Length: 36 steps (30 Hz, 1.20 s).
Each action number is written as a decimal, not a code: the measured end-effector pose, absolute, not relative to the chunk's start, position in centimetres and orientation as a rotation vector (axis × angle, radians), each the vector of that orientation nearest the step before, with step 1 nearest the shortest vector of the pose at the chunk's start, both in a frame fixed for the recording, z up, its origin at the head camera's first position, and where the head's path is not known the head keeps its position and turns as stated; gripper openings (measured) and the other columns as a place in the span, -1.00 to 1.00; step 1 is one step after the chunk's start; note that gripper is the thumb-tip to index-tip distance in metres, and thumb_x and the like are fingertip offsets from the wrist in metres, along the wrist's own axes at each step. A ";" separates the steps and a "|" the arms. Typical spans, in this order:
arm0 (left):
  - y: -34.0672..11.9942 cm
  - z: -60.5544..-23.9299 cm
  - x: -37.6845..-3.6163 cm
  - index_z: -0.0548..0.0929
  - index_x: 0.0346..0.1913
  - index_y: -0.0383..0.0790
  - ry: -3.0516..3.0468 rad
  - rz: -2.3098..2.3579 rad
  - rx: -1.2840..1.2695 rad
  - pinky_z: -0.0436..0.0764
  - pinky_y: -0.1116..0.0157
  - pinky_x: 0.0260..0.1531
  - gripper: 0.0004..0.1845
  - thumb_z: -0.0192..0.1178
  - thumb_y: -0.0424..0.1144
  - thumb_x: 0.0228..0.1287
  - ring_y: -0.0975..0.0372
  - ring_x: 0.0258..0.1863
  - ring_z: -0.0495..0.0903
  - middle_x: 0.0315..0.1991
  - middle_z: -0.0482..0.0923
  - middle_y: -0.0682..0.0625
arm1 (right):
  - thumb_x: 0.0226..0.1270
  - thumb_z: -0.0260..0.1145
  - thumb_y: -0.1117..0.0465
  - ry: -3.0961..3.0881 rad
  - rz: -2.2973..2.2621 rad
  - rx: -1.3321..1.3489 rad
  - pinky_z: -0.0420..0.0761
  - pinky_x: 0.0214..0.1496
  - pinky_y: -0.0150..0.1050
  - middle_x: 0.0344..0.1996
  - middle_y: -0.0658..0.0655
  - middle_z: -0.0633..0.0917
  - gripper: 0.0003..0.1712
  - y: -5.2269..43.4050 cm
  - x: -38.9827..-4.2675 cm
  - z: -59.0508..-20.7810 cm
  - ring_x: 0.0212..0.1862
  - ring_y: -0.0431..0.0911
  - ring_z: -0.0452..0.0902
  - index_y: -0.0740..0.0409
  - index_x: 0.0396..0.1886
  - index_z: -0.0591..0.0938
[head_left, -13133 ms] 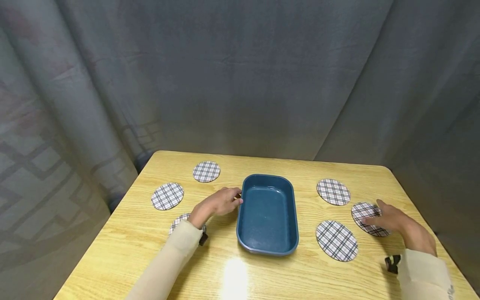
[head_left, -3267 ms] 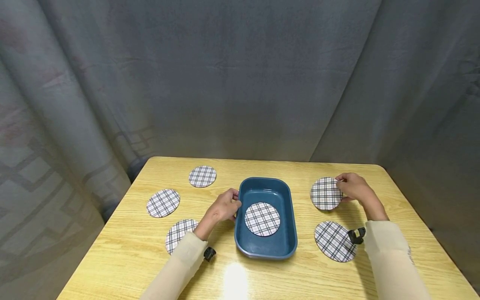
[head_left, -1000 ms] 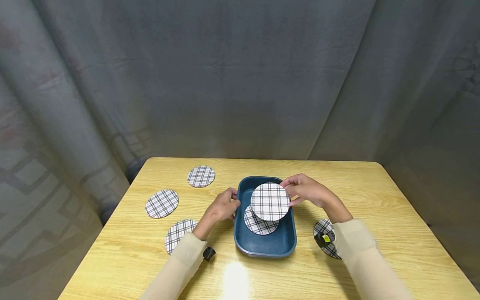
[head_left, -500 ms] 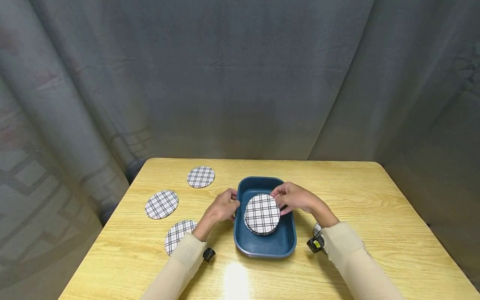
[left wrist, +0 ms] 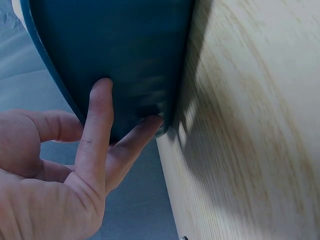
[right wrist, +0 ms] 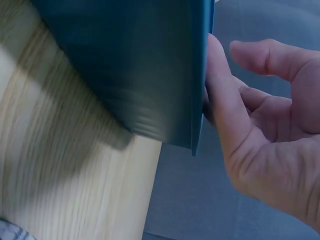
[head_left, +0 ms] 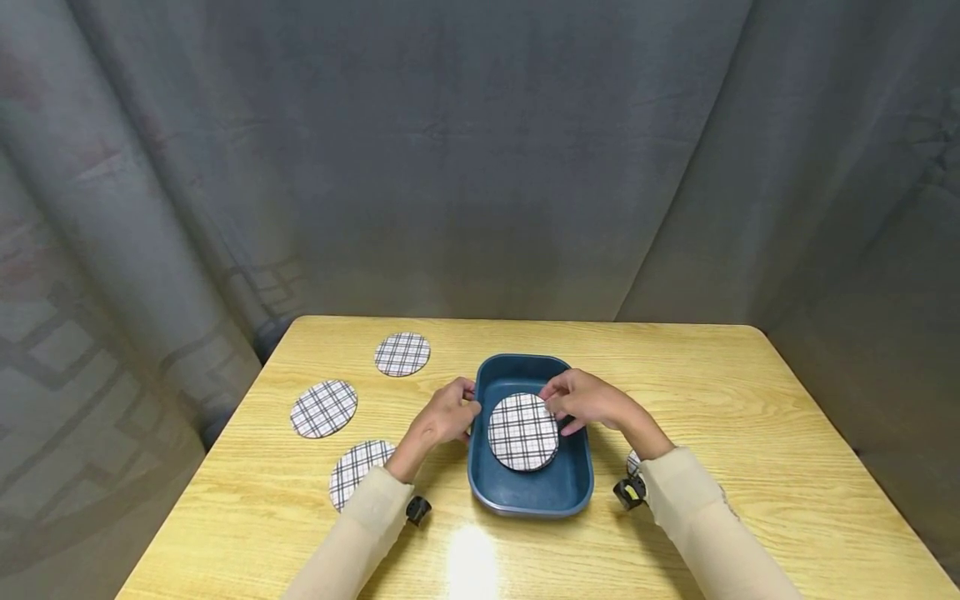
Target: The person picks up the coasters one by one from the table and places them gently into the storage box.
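A blue tray [head_left: 577, 487] sits mid-table with a stack of plaid coasters [head_left: 522, 432] lying flat in it. My right hand [head_left: 585, 400] hovers over the tray's right side, fingers loose and apart, fingertips at the top coaster's upper right edge. In the right wrist view the right hand [right wrist: 250, 125] reaches over the tray rim [right wrist: 200, 75] and its fingertips are hidden. My left hand [head_left: 446, 412] holds the tray's left wall. The left wrist view shows the left hand's fingers [left wrist: 95, 130] laid on the tray's outer wall [left wrist: 130, 50], thumb at the rim.
Three plaid coasters [head_left: 402, 353] [head_left: 323, 408] [head_left: 358, 471] lie left of the tray on the wooden table [head_left: 750, 433]. One more coaster [head_left: 634, 461] peeks out from under my right forearm. Grey curtains close in the table's back and sides.
My right hand picked a coaster from the right side, carried it over the tray and lowered it flat onto the one there, and its grip has loosened. The left hand stayed on the tray.
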<state>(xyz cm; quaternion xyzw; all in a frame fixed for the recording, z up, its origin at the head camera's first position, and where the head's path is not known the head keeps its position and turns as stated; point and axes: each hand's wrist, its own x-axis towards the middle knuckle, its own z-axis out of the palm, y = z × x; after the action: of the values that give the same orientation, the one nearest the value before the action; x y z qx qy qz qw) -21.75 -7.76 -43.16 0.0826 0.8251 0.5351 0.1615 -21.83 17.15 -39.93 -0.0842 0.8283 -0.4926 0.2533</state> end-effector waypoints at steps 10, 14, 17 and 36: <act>-7.7 -43.3 -21.8 0.40 0.18 -0.52 2.353 1.546 0.247 0.72 0.24 -0.59 -0.61 -0.02 -0.44 0.32 0.12 -0.48 0.60 0.03 0.48 -0.33 | 0.49 0.03 0.31 2.313 -1.300 -0.237 0.77 -0.24 -0.10 0.10 0.42 0.61 -0.66 18.6 -21.3 -38.5 0.11 0.20 0.63 0.48 0.06 0.53; -7.7 -43.3 -21.8 0.40 0.18 -0.54 2.341 1.570 0.247 0.72 0.22 -0.60 -0.60 -0.02 -0.44 0.30 0.12 -0.47 0.59 0.02 0.47 -0.33 | 0.47 0.06 0.30 2.375 -1.286 -0.237 0.73 -0.26 -0.13 -0.03 0.37 0.67 -0.65 19.7 -21.5 -37.8 -0.03 0.14 0.71 0.48 0.10 0.51; -7.7 -43.2 -21.8 0.40 0.18 -0.53 2.339 1.576 0.249 0.72 0.22 -0.60 -0.60 -0.02 -0.44 0.30 0.10 -0.46 0.60 0.03 0.47 -0.34 | 0.45 0.07 0.30 2.436 -1.244 -0.237 0.68 -0.30 -0.14 -0.17 0.31 0.67 -0.67 20.9 -21.7 -37.9 -0.18 0.08 0.72 0.46 0.06 0.52; -7.8 -43.4 -21.8 0.41 0.18 -0.52 2.351 1.563 0.236 0.72 0.21 -0.59 -0.61 -0.02 -0.45 0.32 0.06 -0.42 0.62 0.03 0.47 -0.34 | 0.16 0.47 0.21 2.614 -0.607 -0.137 0.52 -0.27 -0.15 -0.32 0.14 0.56 -0.67 26.6 -19.9 -39.5 -0.27 0.01 0.44 0.26 -0.26 0.50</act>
<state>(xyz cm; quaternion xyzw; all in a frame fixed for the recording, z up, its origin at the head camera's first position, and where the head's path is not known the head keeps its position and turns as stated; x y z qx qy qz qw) -21.80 -7.80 -43.40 0.0823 0.8201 0.5450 0.1536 -19.87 26.62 -39.49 -0.0497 0.9478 -0.2202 0.2252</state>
